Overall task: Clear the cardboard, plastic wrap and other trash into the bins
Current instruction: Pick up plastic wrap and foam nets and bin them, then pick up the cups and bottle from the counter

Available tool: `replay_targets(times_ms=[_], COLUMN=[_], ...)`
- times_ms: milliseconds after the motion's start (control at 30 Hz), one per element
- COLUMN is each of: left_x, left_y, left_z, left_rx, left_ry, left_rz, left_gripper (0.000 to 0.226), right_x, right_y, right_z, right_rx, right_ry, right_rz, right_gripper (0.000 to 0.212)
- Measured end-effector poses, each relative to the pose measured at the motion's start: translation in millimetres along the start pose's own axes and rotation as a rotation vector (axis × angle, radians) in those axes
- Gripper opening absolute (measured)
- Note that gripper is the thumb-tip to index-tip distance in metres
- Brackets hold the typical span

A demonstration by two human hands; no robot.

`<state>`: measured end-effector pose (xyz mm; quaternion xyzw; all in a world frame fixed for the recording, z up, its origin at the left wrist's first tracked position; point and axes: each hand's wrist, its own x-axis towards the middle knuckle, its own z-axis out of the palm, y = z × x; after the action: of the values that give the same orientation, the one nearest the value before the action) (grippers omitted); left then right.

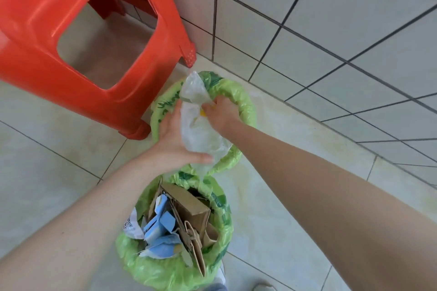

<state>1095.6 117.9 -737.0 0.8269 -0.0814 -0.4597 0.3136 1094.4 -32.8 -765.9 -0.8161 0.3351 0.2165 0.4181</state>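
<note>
Head view, looking down: both hands hold a crumpled clear plastic wrap (201,130) directly above the far bin (246,106), lined with a green bag. The wrap's long axis runs from the red stool's foot (189,56) toward the viewer, roughly across the bin mouth. Left hand (175,142) cups its near end with thumb curled under; right hand (222,113) pinches its upper middle. The hands are close together, the wrap between them. The near bin (127,253) already holds cardboard (189,205) and torn paper. The drop seems to need only downward release
</note>
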Motion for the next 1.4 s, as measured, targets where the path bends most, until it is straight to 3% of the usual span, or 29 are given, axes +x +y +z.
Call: replay_targets(times_ms=[100, 233, 367, 500, 700, 833, 1000, 1233, 1400], left_x=[-1.3, 16.9, 38.8, 55.9, 78.7, 75.4, 43.3, -50.7, -146.4], left_y=[-2.3, -3.1, -7.9, -13.7, -24.9, -23.2, -4.9, 33.1, 54.1], left_z=[8.7, 9.5, 8.3, 20.7, 40.6, 36.8, 20.3, 4.4, 15.5], left_rx=[0.229, 0.399, 0.514, 0.594, 0.653, 0.582, 0.468, 0.338, -0.154], left_ry=[0.064, 0.194, 0.185, 0.110, -0.012, 0.022, 0.081, 0.274, 0.327], left_rz=[0.082, 0.162, 0.125, 0.045, -0.092, -0.069, -0.041, 0.020, -0.148], left_gripper=[0.142, 0.120, 0.094, 0.087, 0.089, 0.093, 0.095, 0.059, 0.037], right_x=[-2.1, -9.7, -28.5, -44.7, -9.0, -2.2, -39.2, -118.7, -213.6], right_y=[2.7, 15.4, 27.7, 36.7, 52.4, 46.7, 43.3, 31.3, -7.5], right_z=[3.1, 2.1, -12.3, -9.3, 34.4, 35.8, 5.7, -46.2, -75.9], right_rx=[-0.155, -0.506, -0.458, -0.607, -0.782, -0.764, -0.781, -0.644, -0.515], right_ry=[-0.030, -0.036, -0.075, -0.105, -0.204, -0.187, -0.102, -0.098, -0.145], right_rz=[-0.074, -0.277, -0.321, -0.475, -0.305, -0.290, -0.465, -0.495, -0.485], right_gripper=[0.035, 0.034, 0.055, 0.066, 0.072, 0.070, 0.066, 0.057, 0.051])
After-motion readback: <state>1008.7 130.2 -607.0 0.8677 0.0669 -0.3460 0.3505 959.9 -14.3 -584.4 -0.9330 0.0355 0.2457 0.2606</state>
